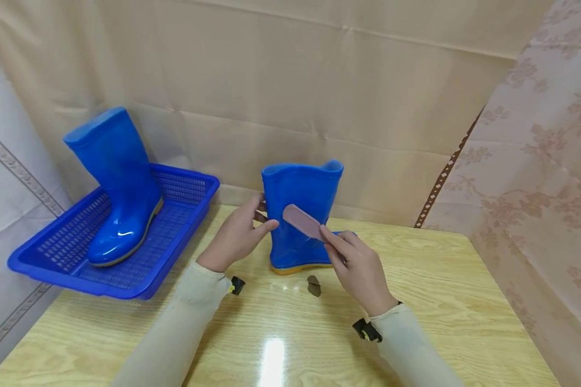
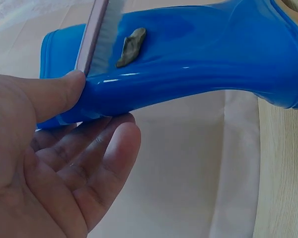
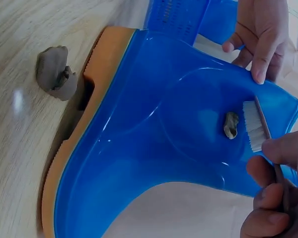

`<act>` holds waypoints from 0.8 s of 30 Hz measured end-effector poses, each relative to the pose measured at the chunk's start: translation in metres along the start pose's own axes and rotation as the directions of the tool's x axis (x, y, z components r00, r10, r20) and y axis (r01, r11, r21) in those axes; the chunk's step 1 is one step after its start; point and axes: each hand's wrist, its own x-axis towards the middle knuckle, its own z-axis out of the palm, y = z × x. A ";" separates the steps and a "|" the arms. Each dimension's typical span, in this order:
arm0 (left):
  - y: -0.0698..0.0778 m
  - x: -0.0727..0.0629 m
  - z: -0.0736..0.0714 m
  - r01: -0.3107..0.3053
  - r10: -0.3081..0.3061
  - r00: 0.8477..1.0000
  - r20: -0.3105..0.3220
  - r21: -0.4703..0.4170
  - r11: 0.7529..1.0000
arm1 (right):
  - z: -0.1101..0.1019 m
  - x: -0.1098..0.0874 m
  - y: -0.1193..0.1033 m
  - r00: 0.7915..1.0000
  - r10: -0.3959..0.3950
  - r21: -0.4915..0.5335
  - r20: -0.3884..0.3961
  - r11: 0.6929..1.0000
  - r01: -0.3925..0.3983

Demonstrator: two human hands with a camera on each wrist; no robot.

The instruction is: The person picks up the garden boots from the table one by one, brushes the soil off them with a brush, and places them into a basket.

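Observation:
A blue rubber boot (image 1: 302, 185) with an orange-yellow sole stands upright on the table, toe to the right. My left hand (image 1: 237, 234) holds its shaft at the back edge, thumb on the near side and fingers behind. In my right hand (image 1: 360, 269) is the handle of a mauve brush (image 1: 302, 221), its white bristles (image 3: 253, 126) facing the shaft. A small grey-brown, mud-like lump (image 3: 231, 125) sticks to the shaft just beside the bristles. Another brown lump (image 1: 313, 286), cracked across, lies on the table before the sole.
To the left, a blue plastic basket (image 1: 174, 258) holds a second blue boot (image 1: 121, 172), standing tilted. The wooden table (image 1: 416, 301) backs onto a beige curtain (image 1: 290, 80). A flowered cloth (image 1: 552, 177) hangs along the right side.

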 end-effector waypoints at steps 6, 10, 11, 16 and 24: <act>-0.004 0.001 0.000 0.015 -0.014 1.000 -0.012 0.013 1.000 | 0.001 -0.005 0.005 0.996 0.079 -0.035 0.036 0.996 -0.077; -0.004 0.001 -0.001 0.014 -0.014 1.000 -0.016 0.018 1.000 | -0.002 -0.016 0.009 0.994 0.091 -0.027 0.055 0.996 -0.090; -0.004 0.001 -0.001 0.015 -0.015 1.000 -0.016 0.019 1.000 | -0.003 -0.019 0.010 0.994 0.094 -0.024 0.060 0.995 -0.092; -0.003 0.000 -0.003 0.025 -0.024 1.000 -0.019 0.028 0.999 | -0.005 -0.026 0.011 0.998 0.051 -0.027 0.046 0.998 -0.050; 0.000 -0.001 -0.001 0.003 -0.003 1.000 -0.007 0.014 1.000 | -0.002 -0.011 0.005 0.997 0.049 0.048 -0.060 0.998 -0.046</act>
